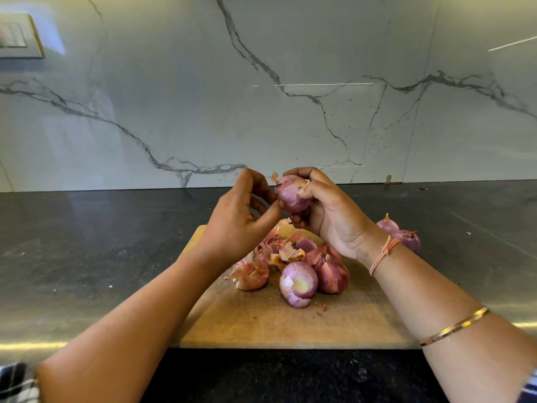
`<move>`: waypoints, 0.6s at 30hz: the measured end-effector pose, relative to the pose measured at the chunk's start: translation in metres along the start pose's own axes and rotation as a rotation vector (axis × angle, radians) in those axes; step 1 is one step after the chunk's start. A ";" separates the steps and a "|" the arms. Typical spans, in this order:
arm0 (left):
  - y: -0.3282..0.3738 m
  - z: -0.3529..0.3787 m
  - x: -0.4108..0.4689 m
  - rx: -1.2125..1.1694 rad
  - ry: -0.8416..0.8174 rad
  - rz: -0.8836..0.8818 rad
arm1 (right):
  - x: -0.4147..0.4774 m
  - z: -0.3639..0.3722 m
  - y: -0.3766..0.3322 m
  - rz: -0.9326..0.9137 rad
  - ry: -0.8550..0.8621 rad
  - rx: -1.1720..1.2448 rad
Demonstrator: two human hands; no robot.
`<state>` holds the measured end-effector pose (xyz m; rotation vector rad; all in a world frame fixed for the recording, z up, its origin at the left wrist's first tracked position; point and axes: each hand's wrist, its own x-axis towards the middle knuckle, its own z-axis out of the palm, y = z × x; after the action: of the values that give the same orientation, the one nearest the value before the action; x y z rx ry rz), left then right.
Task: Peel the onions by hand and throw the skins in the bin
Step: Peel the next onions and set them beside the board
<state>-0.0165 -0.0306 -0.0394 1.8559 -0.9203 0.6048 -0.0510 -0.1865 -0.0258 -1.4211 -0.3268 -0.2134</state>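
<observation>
My right hand [328, 210] grips a partly peeled red onion [290, 193] raised above the wooden cutting board [261, 321]. My left hand [241, 216] is beside it with curled fingers, its thumb and fingertips at the onion's left side where a bit of dry skin [274, 176] sticks up. On the board lie a peeled onion [298, 283], an unpeeled onion [332, 276] and a heap of loose skins [273, 254]. Two more onions [402, 232] rest on the counter behind my right wrist. No bin is in view.
The board sits on a dark stone counter [101, 242] that runs to a white marble backsplash [261, 97]. A switch plate [17, 36] is on the wall at the upper left. The counter's front edge crosses the bottom of the view.
</observation>
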 end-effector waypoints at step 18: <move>0.010 0.003 0.000 0.071 0.172 -0.064 | 0.002 0.003 0.007 -0.022 0.014 -0.146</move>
<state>-0.0247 -0.0358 -0.0357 1.8566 -0.7318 0.7531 -0.0468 -0.1828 -0.0307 -1.5597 -0.3208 -0.2691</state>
